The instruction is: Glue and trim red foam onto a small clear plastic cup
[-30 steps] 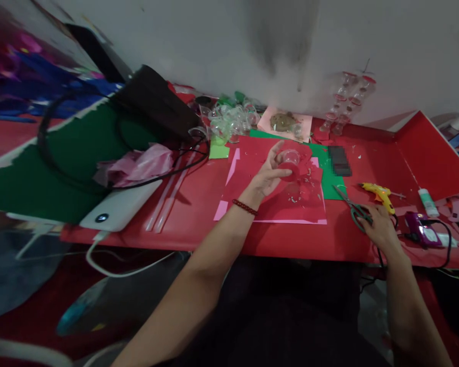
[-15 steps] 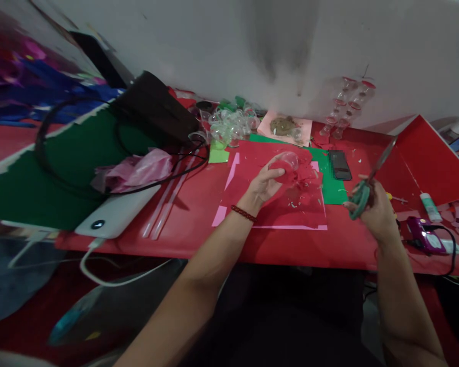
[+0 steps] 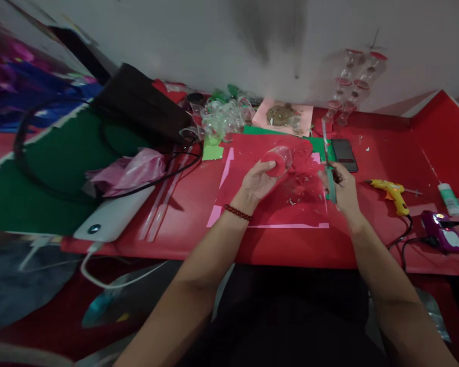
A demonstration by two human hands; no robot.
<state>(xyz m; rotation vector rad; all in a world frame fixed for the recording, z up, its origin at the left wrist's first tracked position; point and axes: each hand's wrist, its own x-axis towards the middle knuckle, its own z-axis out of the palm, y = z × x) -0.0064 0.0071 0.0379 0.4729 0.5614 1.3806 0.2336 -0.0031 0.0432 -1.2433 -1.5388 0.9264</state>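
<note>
My left hand (image 3: 257,182), with a beaded bracelet at the wrist, grips a clear plastic cup (image 3: 283,155) whose near end carries a flat red disc. The thumb presses on the disc's edge. To the right, my right hand (image 3: 346,192) is closed round green-handled scissors (image 3: 330,184), their blades pointing up and away from me. Scissors and cup are apart. Beneath the cup lies a red sheet (image 3: 248,191) with pink edges showing, strewn with small scraps (image 3: 291,202).
A yellow glue gun (image 3: 392,192), a purple box (image 3: 441,232) with cables and a phone (image 3: 344,154) lie to the right. Behind stand several clear cups (image 3: 227,117); joined cups (image 3: 355,84) hang on the wall. A white power bank (image 3: 115,216) and clear strips (image 3: 164,204) lie left.
My right hand has brought the scissors leftward, closer to the cup, and their blades now point more upright. The left hand has tilted the cup so the red disc faces me more.
</note>
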